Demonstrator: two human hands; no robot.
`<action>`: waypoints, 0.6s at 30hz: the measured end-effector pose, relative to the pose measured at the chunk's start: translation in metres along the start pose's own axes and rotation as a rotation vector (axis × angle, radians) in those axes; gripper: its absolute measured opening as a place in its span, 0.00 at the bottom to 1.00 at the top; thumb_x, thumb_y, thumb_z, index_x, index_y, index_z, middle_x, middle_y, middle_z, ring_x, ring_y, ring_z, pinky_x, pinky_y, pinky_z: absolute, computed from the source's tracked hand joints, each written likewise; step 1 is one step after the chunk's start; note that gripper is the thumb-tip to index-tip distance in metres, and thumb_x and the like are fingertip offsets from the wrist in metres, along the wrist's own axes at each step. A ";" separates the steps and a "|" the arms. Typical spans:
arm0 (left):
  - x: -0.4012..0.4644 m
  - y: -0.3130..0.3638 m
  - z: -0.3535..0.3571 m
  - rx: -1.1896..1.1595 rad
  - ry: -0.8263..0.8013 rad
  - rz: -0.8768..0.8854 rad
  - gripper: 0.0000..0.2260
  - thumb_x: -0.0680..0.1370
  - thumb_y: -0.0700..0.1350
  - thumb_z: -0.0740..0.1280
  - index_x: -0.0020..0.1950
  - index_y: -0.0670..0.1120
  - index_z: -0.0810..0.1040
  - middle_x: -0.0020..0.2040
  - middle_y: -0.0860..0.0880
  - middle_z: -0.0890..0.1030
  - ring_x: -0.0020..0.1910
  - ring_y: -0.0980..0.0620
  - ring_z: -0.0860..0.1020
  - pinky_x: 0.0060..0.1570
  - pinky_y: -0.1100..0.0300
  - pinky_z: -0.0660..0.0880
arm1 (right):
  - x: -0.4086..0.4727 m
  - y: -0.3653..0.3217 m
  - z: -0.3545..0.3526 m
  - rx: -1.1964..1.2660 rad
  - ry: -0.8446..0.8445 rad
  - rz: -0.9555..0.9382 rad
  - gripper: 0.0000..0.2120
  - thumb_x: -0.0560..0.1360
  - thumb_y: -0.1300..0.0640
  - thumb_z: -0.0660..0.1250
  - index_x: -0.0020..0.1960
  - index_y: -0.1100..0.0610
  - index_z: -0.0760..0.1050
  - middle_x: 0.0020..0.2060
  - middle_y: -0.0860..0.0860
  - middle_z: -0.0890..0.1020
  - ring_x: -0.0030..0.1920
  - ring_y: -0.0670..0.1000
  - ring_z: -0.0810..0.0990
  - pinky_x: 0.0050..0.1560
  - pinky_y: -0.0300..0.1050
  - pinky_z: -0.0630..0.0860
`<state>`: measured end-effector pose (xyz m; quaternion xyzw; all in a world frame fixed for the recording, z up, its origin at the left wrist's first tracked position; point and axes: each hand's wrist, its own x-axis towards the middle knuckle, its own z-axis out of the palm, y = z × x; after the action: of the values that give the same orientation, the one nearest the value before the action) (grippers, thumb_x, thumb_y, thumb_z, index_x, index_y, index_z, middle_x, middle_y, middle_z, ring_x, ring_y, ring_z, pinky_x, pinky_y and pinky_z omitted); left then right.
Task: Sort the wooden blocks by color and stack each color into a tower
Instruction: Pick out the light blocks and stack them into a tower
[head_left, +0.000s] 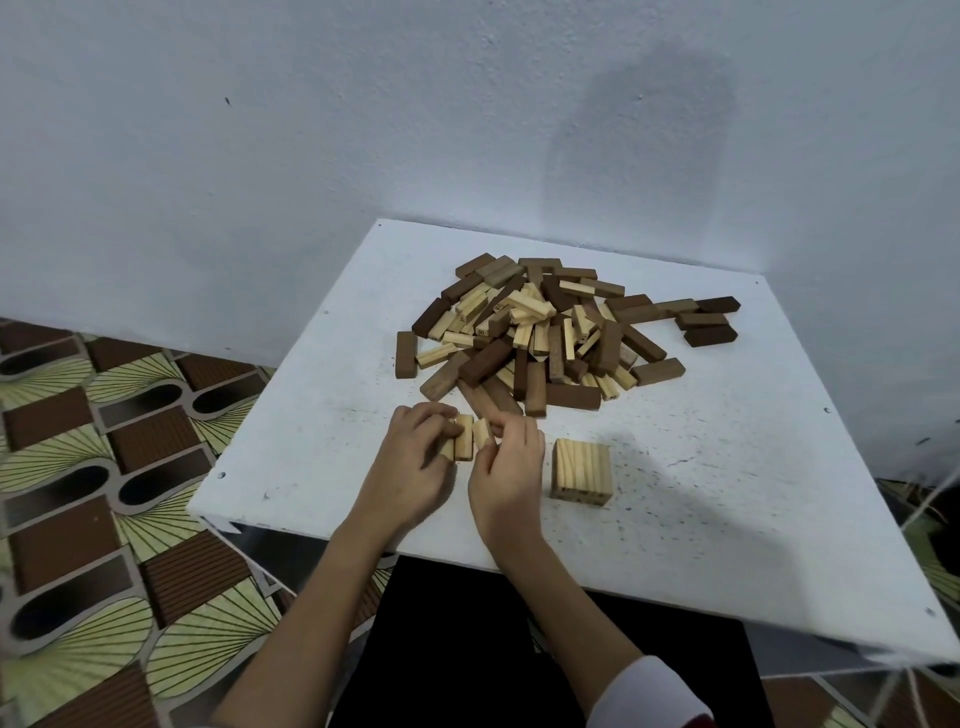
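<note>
Both hands hold pale wooden blocks (464, 436) together at the white counter (291, 457) front: left hand (415, 457) and right hand (506, 467), fingers curled around them, likely squaring a layer. Finished pale stack (582, 472) at three o'clock; mixed block pile (540, 332) at twelve.

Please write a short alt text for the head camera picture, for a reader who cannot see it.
Two bare hands, the left hand and right hand, hold a few light wooden blocks together on a white table. To their right stands a small stack of light blocks; behind lies a mixed pile of light and dark blocks.
</note>
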<state>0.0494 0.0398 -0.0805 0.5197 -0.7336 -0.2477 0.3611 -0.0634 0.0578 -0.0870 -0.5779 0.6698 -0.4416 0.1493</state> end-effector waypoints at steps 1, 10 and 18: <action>0.000 0.000 0.000 -0.001 0.004 -0.003 0.17 0.69 0.41 0.55 0.51 0.41 0.79 0.57 0.54 0.75 0.56 0.55 0.67 0.54 0.75 0.62 | -0.001 0.000 -0.001 0.020 0.010 -0.018 0.13 0.74 0.69 0.56 0.56 0.62 0.72 0.50 0.56 0.75 0.54 0.55 0.71 0.55 0.53 0.72; 0.000 -0.003 0.002 0.010 0.030 0.012 0.17 0.67 0.32 0.58 0.49 0.44 0.79 0.57 0.53 0.77 0.55 0.55 0.68 0.52 0.76 0.63 | -0.002 0.004 0.002 -0.046 0.070 -0.077 0.12 0.70 0.69 0.56 0.49 0.61 0.74 0.46 0.56 0.76 0.47 0.56 0.71 0.48 0.53 0.73; -0.002 0.002 0.002 -0.122 0.067 -0.001 0.15 0.65 0.29 0.59 0.44 0.43 0.78 0.54 0.56 0.80 0.55 0.55 0.70 0.49 0.68 0.70 | -0.003 0.005 -0.001 0.006 0.120 -0.088 0.11 0.70 0.71 0.59 0.48 0.63 0.76 0.44 0.56 0.77 0.45 0.57 0.74 0.43 0.44 0.70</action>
<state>0.0472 0.0426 -0.0808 0.5050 -0.7044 -0.2747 0.4163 -0.0665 0.0603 -0.0912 -0.5786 0.6503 -0.4838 0.0911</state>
